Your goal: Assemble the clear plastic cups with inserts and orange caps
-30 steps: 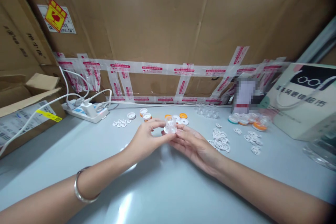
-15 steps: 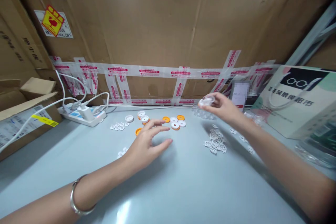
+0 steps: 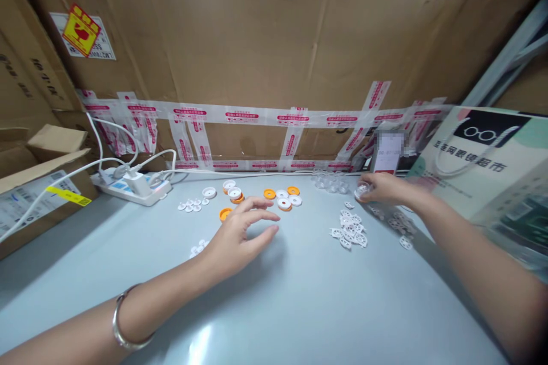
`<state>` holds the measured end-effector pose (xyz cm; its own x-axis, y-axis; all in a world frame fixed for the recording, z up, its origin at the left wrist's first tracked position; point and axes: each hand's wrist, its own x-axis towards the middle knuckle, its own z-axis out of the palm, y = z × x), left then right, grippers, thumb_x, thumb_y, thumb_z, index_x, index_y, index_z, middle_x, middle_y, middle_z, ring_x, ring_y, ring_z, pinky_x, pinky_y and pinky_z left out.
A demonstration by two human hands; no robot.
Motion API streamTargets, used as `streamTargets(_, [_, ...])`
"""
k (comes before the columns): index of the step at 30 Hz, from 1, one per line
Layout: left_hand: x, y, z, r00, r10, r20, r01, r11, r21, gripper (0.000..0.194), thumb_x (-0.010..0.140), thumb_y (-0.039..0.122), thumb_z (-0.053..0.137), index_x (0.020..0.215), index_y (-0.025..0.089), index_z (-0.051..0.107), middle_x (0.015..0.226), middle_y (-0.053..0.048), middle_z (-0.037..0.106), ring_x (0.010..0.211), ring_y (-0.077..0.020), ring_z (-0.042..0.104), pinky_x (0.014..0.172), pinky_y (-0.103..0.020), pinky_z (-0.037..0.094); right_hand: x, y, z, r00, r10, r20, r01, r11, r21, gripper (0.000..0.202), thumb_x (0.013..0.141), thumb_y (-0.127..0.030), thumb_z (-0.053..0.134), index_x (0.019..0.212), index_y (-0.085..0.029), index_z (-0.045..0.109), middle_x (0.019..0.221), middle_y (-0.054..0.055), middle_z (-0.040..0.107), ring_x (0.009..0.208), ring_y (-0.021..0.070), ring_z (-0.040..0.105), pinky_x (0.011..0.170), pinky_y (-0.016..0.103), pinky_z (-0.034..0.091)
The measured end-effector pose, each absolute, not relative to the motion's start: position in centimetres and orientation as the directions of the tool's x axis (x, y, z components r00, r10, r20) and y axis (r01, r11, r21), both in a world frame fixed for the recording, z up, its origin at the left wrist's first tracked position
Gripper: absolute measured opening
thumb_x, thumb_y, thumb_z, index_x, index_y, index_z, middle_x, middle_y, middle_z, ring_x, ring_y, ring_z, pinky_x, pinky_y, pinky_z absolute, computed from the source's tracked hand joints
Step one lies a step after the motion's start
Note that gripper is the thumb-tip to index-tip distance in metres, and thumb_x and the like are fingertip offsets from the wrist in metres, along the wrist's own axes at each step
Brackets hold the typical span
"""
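My left hand (image 3: 240, 234) hovers over the grey table with its fingers apart and nothing in it. Just beyond its fingertips lie orange rings (image 3: 269, 194) and white discs (image 3: 295, 200). On the right, my right hand (image 3: 377, 187) has its fingers closed around a clear and white round piece (image 3: 363, 190), low over the table. Left of that hand sits a cluster of clear plastic pieces (image 3: 331, 182). White lattice pieces (image 3: 350, 230) form a pile nearer to me. Small white pegged parts (image 3: 192, 205) and a white ring (image 3: 209, 193) rest farther left.
A white power strip (image 3: 148, 191) with cables stands at the back left, beside an open carton (image 3: 47, 177). Large cardboard (image 3: 257, 40) walls the back. A phone (image 3: 389, 151) and a paper bag (image 3: 462, 171) stand at the right.
My right hand has moved right and down toward the table with the clear and white piece. My left hand has barely moved. More white lattice pieces show below my right wrist.
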<state>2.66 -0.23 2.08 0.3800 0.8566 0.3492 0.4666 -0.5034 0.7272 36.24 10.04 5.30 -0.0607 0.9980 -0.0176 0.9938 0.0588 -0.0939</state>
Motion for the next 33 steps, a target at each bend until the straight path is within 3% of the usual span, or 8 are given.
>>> streamTargets(4, [2.6,-0.1,2.2,0.375,0.854,0.361,0.474,-0.511,0.717,0.019,0.085,0.030,0.050,0.094,0.025,0.065,0.119,-0.006,0.051,0.112,-0.0220,0.049,0.085,-0.034,0.046,36.4,10.5,4.7,-0.057,0.998,-0.005,0.998,0.058,0.017,0.028,0.068,-0.019,0.058,0.094,-0.012,0.058,0.088,0.017,0.062,0.084,0.0264,0.054,0.067,0.030,0.036])
streamTargets(10, [2.0,0.8,2.4,0.333,0.848,0.412,0.527,-0.530,0.664,0.020,0.084,0.030,0.049,0.094,0.025,0.066,0.115,-0.006,0.054,0.107,-0.0224,0.052,0.076,-0.031,0.048,36.8,11.0,4.3,-0.079,0.996,0.039,0.987,0.072,0.141,0.028,0.069,-0.026,0.060,0.094,-0.012,0.060,0.103,0.021,0.058,0.097,0.0311,0.051,0.074,0.034,0.034])
streamTargets(14, [0.6,2.3,3.3,0.273,0.850,0.450,0.590,-0.518,0.620,0.022,0.084,0.031,0.048,0.090,0.022,0.067,0.112,-0.007,0.056,0.101,-0.0218,0.055,0.061,-0.024,0.047,37.3,11.1,4.3,-0.044,0.998,0.049,0.984,0.035,0.175,0.031,0.071,-0.028,0.060,0.098,-0.012,0.060,0.106,0.023,0.058,0.097,0.0326,0.052,0.073,0.035,0.033])
streamTargets(19, [-2.4,4.5,6.0,0.239,0.863,0.444,0.709,-0.468,0.527,0.024,0.082,0.035,0.050,0.082,0.019,0.068,0.101,-0.007,0.063,0.092,-0.0204,0.058,0.065,-0.026,0.045,37.4,11.2,4.2,-0.050,0.997,0.051,0.980,0.039,0.193,0.035,0.074,-0.027,0.057,0.104,-0.011,0.059,0.108,0.022,0.058,0.099,0.0323,0.052,0.072,0.035,0.032])
streamTargets(23, [-5.5,5.7,6.9,0.296,0.875,0.383,0.779,-0.453,0.433,0.025,0.080,0.038,0.051,0.082,0.020,0.068,0.093,-0.006,0.066,0.088,-0.0206,0.059,0.073,-0.028,0.044,37.5,11.3,4.1,-0.047,0.996,0.073,0.980,0.032,0.198,0.040,0.073,-0.026,0.059,0.109,-0.010,0.059,0.108,0.022,0.057,0.100,0.0332,0.052,0.072,0.035,0.033])
streamTargets(26, [-8.0,6.1,5.9,0.379,0.889,0.258,0.841,-0.447,0.304,0.024,0.079,0.038,0.050,0.080,0.022,0.068,0.088,-0.004,0.067,0.081,-0.0202,0.061,0.072,-0.027,0.043,37.5,11.2,4.3,-0.062,0.992,0.111,0.981,0.041,0.188,0.044,0.073,-0.028,0.059,0.113,-0.009,0.059,0.105,0.023,0.056,0.097,0.0340,0.053,0.071,0.036,0.033])
streamTargets(33, [-11.1,6.5,3.1,0.329,0.939,0.104,0.927,-0.342,0.154,0.023,0.075,0.037,0.053,0.082,0.020,0.067,0.083,-0.006,0.068,0.076,-0.0208,0.061,0.066,-0.025,0.042,35.9,10.7,5.4,-0.153,0.937,0.314,0.984,0.114,0.138,0.041,0.082,-0.037,0.049,0.113,-0.011,0.057,0.097,0.015,0.055,0.091,0.0270,0.053,0.074,0.033,0.037])
